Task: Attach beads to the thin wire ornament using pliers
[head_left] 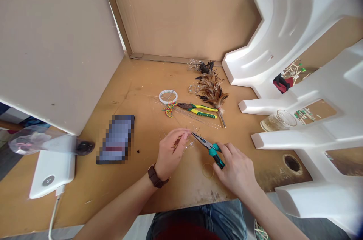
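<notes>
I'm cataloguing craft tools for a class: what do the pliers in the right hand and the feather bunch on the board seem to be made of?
The pliers in the right hand look like steel, going by the shiny grey jaws, with matte teal and black grips, probably rubber or plastic. The feather bunch looks like real feathers, brown and black with soft, uneven barbs, bound onto a thin stick, perhaps wood.

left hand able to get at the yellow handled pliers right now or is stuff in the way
Probably yes. The left hand lies just below the yellow-handled pliers, with only thin wires on the wooden board between them. It is pinching a small wire piece, though, so that would likely need setting down first.
</notes>
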`<move>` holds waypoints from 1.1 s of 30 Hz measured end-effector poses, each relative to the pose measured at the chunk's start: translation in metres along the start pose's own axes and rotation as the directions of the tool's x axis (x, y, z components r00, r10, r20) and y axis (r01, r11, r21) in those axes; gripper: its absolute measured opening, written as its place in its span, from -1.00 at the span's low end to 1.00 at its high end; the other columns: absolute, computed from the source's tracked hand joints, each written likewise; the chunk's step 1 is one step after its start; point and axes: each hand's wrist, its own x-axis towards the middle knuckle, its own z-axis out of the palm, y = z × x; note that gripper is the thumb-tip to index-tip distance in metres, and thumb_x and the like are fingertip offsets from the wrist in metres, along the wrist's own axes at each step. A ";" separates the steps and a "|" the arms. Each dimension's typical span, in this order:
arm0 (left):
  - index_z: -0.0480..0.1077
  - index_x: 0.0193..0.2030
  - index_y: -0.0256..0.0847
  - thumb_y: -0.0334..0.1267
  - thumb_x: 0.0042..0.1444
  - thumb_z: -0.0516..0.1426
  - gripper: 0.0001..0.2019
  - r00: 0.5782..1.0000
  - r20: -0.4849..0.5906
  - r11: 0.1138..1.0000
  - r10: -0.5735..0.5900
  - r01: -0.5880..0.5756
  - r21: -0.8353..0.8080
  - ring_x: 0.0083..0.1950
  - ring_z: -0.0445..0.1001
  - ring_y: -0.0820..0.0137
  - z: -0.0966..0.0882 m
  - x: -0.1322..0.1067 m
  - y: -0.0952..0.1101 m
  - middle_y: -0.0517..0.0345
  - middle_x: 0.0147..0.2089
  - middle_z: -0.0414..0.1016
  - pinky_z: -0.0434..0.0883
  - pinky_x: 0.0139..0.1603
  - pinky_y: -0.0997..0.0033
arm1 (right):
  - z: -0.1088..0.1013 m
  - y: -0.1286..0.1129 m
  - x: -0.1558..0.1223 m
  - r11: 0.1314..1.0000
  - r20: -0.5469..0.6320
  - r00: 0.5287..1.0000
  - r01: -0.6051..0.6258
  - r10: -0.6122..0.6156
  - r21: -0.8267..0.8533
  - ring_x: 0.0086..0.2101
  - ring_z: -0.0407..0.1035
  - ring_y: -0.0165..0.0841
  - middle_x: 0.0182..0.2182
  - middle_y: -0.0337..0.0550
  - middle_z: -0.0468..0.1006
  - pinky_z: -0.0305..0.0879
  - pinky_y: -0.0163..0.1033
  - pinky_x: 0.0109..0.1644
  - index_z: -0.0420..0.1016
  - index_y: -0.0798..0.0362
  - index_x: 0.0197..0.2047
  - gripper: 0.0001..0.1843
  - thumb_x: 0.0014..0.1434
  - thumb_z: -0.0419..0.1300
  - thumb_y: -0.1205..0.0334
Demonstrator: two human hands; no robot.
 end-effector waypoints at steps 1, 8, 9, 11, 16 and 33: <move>0.44 -0.23 -0.21 -0.30 0.16 0.02 -0.82 1.000 0.000 1.000 0.006 -0.006 0.014 -0.10 0.44 0.35 0.000 0.000 0.000 0.02 -0.14 0.47 0.47 -0.13 0.36 | 0.000 0.000 0.000 1.000 -0.003 1.000 -0.001 0.001 -0.002 -0.32 0.35 -0.25 -0.31 -0.11 0.45 0.18 -0.23 -0.33 0.34 0.05 -0.05 -0.61 0.01 0.09 0.18; 0.46 -0.22 -0.21 -0.33 0.15 0.03 -0.82 0.999 0.006 0.996 0.050 -0.051 0.072 -0.09 0.44 0.34 -0.001 0.000 -0.005 0.02 -0.14 0.48 0.43 -0.04 0.31 | 0.001 0.000 -0.001 1.000 -0.016 1.000 0.001 -0.001 -0.014 -0.31 0.35 -0.27 -0.30 -0.13 0.44 0.17 -0.24 -0.33 0.34 0.05 -0.06 -0.62 0.02 0.09 0.17; 0.46 -0.22 -0.21 -0.33 0.15 0.03 -0.82 0.998 0.003 0.996 0.058 -0.058 0.073 -0.10 0.44 0.35 -0.001 0.000 -0.005 0.02 -0.14 0.48 0.43 -0.04 0.31 | 0.001 0.000 -0.001 1.000 -0.013 1.000 0.001 -0.001 -0.019 -0.31 0.35 -0.27 -0.31 -0.14 0.44 0.16 -0.24 -0.33 0.34 0.05 -0.05 -0.62 0.02 0.09 0.17; 0.46 -0.21 -0.21 -0.34 0.14 0.04 -0.82 0.998 0.001 0.995 0.066 -0.065 0.074 -0.10 0.44 0.35 -0.001 0.000 -0.007 0.02 -0.14 0.48 0.43 -0.04 0.31 | 0.000 0.000 -0.001 1.000 -0.012 1.000 0.004 -0.005 -0.025 -0.31 0.35 -0.27 -0.31 -0.14 0.44 0.16 -0.24 -0.32 0.33 0.06 -0.05 -0.61 0.02 0.09 0.16; 0.47 -0.23 -0.21 -0.33 0.13 0.04 -0.82 0.999 -0.003 0.997 0.051 -0.051 0.057 -0.10 0.45 0.35 0.000 0.000 -0.005 0.02 -0.15 0.49 0.46 -0.10 0.35 | 0.002 0.000 -0.001 1.000 -0.013 1.000 0.005 -0.005 -0.030 -0.32 0.35 -0.28 -0.31 -0.15 0.44 0.15 -0.26 -0.33 0.33 0.05 -0.05 -0.62 0.03 0.09 0.17; 0.46 -0.27 -0.27 -0.16 0.08 0.11 -0.77 0.958 -0.002 0.944 -0.288 0.284 -0.165 -0.26 0.53 0.34 0.001 0.005 -0.003 0.05 -0.30 0.55 0.50 -0.31 0.44 | 0.002 -0.005 0.001 0.997 -0.050 0.998 0.036 -0.040 -0.070 -0.33 0.32 -0.28 -0.33 -0.15 0.44 0.13 -0.24 -0.31 0.35 0.08 -0.05 -0.60 0.01 0.13 0.16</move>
